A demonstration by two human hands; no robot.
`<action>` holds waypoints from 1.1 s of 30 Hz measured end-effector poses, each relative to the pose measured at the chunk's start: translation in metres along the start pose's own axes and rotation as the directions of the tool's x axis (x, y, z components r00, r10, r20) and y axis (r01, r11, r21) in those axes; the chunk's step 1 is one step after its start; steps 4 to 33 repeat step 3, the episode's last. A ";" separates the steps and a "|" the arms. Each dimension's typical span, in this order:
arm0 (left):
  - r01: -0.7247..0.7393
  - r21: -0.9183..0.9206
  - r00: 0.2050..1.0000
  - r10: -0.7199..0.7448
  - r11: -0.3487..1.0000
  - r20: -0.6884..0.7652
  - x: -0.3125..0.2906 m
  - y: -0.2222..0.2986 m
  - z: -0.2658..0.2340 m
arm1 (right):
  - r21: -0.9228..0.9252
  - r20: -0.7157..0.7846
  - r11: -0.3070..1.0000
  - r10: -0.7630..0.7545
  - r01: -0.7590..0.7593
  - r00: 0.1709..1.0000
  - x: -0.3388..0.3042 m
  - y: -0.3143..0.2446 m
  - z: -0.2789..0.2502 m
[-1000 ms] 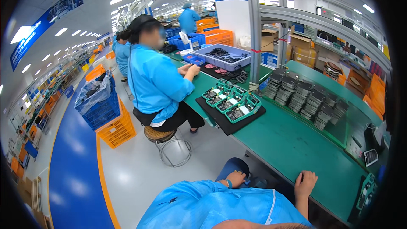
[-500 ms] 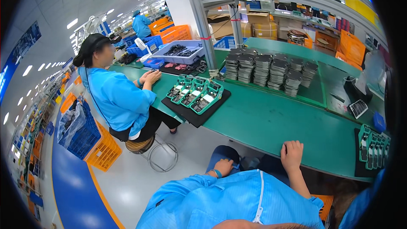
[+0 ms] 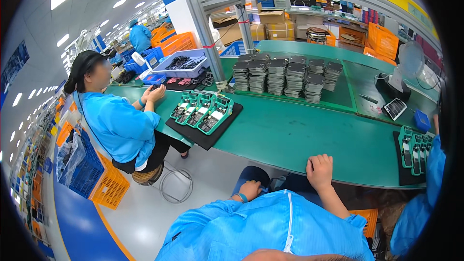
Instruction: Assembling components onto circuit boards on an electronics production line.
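My left hand [image 3: 250, 190] rests on my lap with its fingers curled in. Something small and blue shows at its fingertips, too small to name. On the near edge of the green table lies my right hand [image 3: 320, 170], loosely closed with nothing visible in it. To its left, a black mat [image 3: 223, 133] carries several green fixtures [image 3: 212, 114] with dark and silver parts set in them. Beyond my right hand, at the back of the table, stand several stacks of flat grey plates [image 3: 276, 75].
A co-worker [image 3: 116, 116] in blue sits at the left, hands together over the table [image 3: 285, 125]. More green fixtures [image 3: 415, 152] lie at the right beside another person's blue sleeve [image 3: 420, 212]. A fan [image 3: 411, 63], a blue box [image 3: 422, 120] and a metal post [image 3: 200, 29] stand around.
The view has turned right, so the table and co-worker sit farther left in the picture. More of the person at the right shows. Both my hands keep their places and poses.
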State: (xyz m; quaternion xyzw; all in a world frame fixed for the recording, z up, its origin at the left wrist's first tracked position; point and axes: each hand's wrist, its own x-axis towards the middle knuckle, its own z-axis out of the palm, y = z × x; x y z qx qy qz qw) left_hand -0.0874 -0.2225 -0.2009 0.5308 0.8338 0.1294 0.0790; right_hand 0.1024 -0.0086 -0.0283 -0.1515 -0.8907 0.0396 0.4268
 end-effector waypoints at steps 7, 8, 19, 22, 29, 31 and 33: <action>0.039 -0.017 0.999 -0.038 0.999 0.006 0.001 0.001 -0.003 | 0.017 0.006 1.000 -0.011 0.011 1.000 0.002 0.001 0.005; 0.039 -0.017 0.999 -0.038 0.999 0.006 0.001 0.001 -0.003 | 0.017 0.006 1.000 -0.011 0.011 1.000 0.002 0.001 0.005; 0.039 -0.017 0.999 -0.038 0.999 0.006 0.001 0.001 -0.003 | 0.017 0.006 1.000 -0.011 0.011 1.000 0.002 0.001 0.005; 0.039 -0.017 0.999 -0.038 0.999 0.006 0.001 0.001 -0.003 | 0.017 0.006 1.000 -0.011 0.011 1.000 0.002 0.001 0.005; 0.039 -0.017 0.999 -0.038 0.999 0.006 0.001 0.001 -0.003 | 0.017 0.006 1.000 -0.011 0.011 1.000 0.002 0.001 0.005; 0.039 -0.017 0.999 -0.038 0.999 0.006 0.001 0.001 -0.003 | 0.017 0.006 1.000 -0.011 0.011 1.000 0.002 0.001 0.005; 0.039 -0.017 0.999 -0.038 0.999 0.006 0.001 0.001 -0.003 | 0.017 0.006 1.000 -0.011 0.011 1.000 0.002 0.001 0.005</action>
